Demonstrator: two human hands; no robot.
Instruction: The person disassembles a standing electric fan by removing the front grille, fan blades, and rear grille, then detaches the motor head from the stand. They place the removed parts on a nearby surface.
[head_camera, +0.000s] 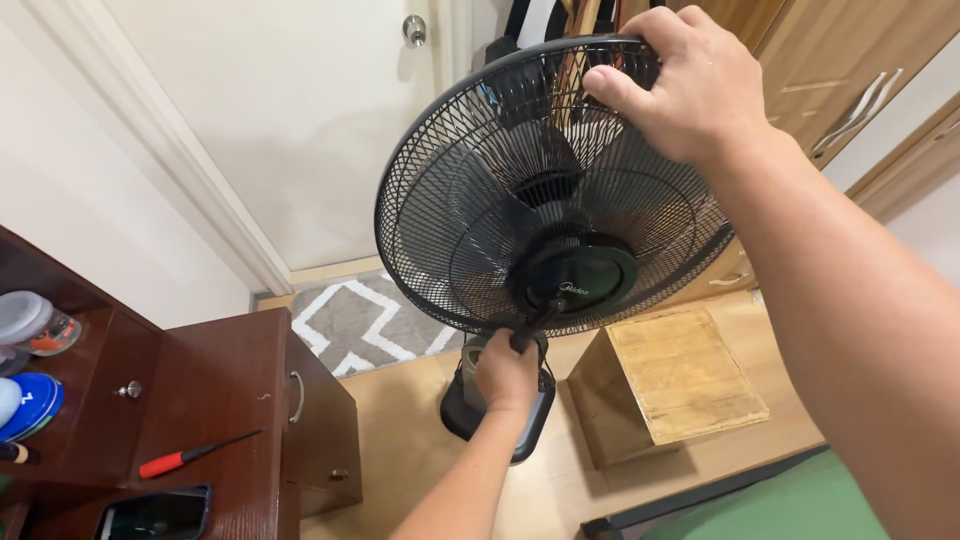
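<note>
A black standing fan fills the middle of the head view, its round wire grille (470, 215) tilted toward me with dark blades behind it. My right hand (685, 85) grips the grille's top rim at the upper right. Reaching up from below, my left hand (507, 372) is closed around the bottom edge of the grille, just under the round centre cap (585, 275). Behind my left hand, the fan's dark base (462, 408) rests on the wooden floor.
A dark wooden cabinet (215, 390) at the left carries a red-handled screwdriver (190, 456) and a phone (155, 515). A wooden box (680, 385) stands right of the fan. A grey patterned rug (365, 320) lies before a white door (300, 120). Wardrobe doors (840, 70) are at upper right.
</note>
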